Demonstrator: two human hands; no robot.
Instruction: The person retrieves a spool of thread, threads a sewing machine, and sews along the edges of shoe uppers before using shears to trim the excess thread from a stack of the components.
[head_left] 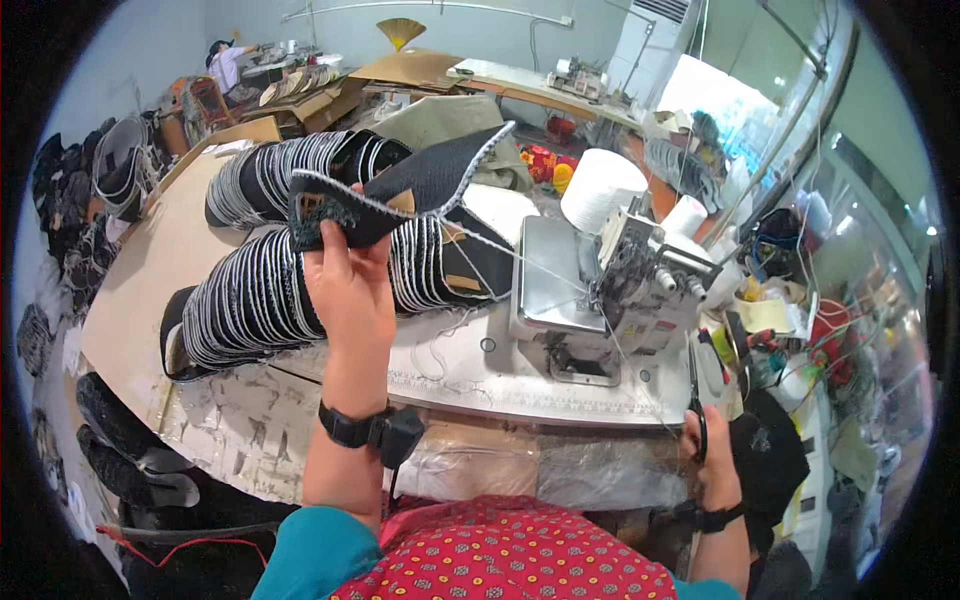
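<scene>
I've got the stitched piece (400,195) pinched up in my left hand (350,285); right hand (712,455) grips scissors (694,400), thread (560,270) probably needs snipping next.

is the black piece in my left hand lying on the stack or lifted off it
Lifted. The left hand holds the black white-edged piece up above the stacked pieces; a thread runs from it to the sewing machine.
</scene>
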